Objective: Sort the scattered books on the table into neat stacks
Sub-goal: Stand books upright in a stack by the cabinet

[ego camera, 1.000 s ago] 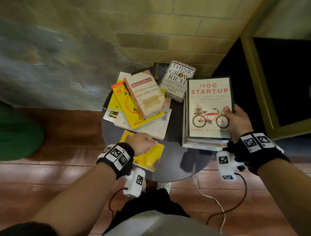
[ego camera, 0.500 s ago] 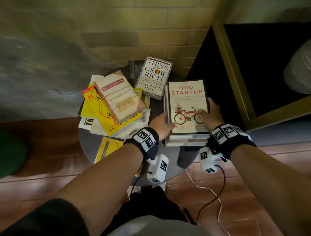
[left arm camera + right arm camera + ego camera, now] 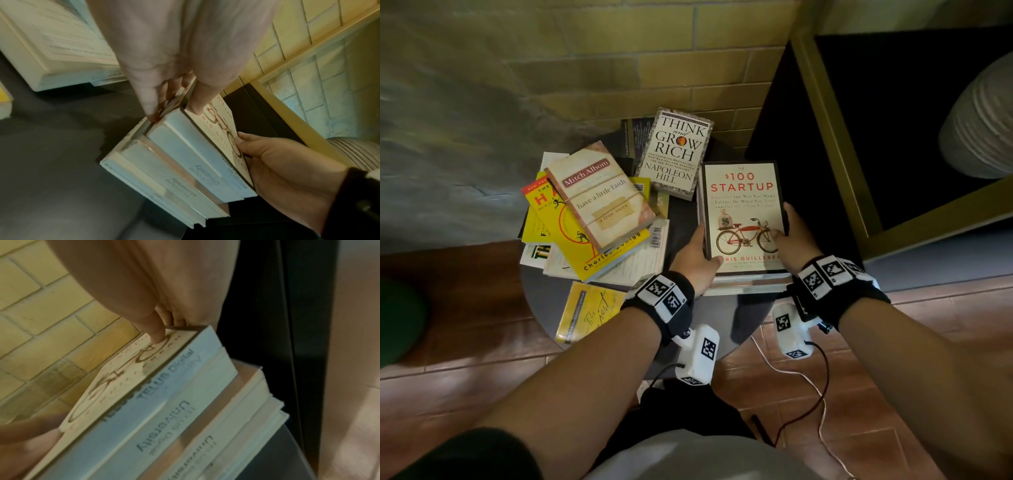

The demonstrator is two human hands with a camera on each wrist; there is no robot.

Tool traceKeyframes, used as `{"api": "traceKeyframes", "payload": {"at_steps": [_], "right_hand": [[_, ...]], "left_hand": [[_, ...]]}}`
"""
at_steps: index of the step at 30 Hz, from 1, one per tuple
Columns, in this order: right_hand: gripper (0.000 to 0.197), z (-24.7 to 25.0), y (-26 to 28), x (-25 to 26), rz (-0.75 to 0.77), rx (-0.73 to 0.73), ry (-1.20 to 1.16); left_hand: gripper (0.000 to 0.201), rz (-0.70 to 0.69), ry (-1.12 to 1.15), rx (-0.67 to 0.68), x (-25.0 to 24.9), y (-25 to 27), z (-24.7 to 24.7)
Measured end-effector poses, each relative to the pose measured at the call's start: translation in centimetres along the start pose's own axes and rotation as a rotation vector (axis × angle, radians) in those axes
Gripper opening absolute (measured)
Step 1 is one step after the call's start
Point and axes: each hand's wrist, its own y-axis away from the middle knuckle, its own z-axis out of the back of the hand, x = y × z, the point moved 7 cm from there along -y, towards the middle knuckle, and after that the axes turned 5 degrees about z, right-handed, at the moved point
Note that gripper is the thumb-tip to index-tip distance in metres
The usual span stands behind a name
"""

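Observation:
A "$100 Startup" book [image 3: 743, 205] tops a stack [image 3: 750, 286] on the right of a small round dark table [image 3: 681, 236]. My left hand [image 3: 697, 253] grips its left edge, thumb on the cover [image 3: 218, 120], fingers [image 3: 151, 113] down the spines. My right hand [image 3: 791, 240] grips the right edge, thumb [image 3: 158, 335] on the cover [image 3: 123, 378]. Scattered at left lie a Mitch Albom book [image 3: 599, 195], a yellow Habit book [image 3: 571, 240], "Think and Grow Rich" [image 3: 676, 154] and a yellow paperback [image 3: 589, 308].
A brick wall [image 3: 654, 51] stands close behind the table. Right of the stack is a dark opening with a yellow-green frame [image 3: 835, 144] and a white ribbed object [image 3: 979, 126]. Wrist cables [image 3: 791, 373] trail over the tiled floor.
My left hand left the yellow paperback at the table's front and moved right onto the stack's left edge. My right hand stayed on the stack's right edge.

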Motion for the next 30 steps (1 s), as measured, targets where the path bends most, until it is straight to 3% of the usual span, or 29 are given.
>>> {"api": "traceKeyframes", "payload": {"at_steps": [16, 24, 30], "right_hand": [[0.065, -0.8, -0.3, -1.0, -0.001, 0.063, -0.094], [0.065, -0.7, -0.7, -0.7, 0.035, 0.055, -0.044], [0.071, -0.6, -0.4, 3.2, 0.275, -0.11, 0.194]], "left_hand": [[0.065, 0.022, 0.164, 0.088, -0.7, 1.3, -1.6], [0.078, 0.072, 0.137, 0.069, -0.7, 1.4, -1.0], [0.061, 0.049, 0.255, -0.024, 0.2, 2.5, 2.1]]}}
